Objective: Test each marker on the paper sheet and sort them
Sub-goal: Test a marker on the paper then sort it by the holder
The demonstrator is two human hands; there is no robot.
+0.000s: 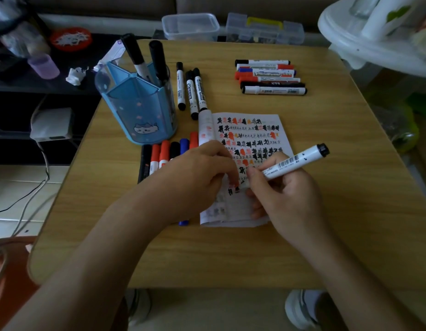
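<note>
The right hand [283, 194] gripped a white, black-ended marker [300, 158] over the scribbled white paper sheet [255, 132], tip hidden. The left hand [197, 173] curled onto the sheet, any hold unclear, half covering red, black and blue markers [164, 154] beside a blue plastic holder [135, 103].

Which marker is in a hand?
The white barcode-labelled marker gripped by the right hand; all others lie on the table or stand in the blue holder.

place: home living room | cues: sofa [99, 4] behind, small wooden table [326, 168], tiled floor [16, 180], plastic boxes [190, 26]
</note>
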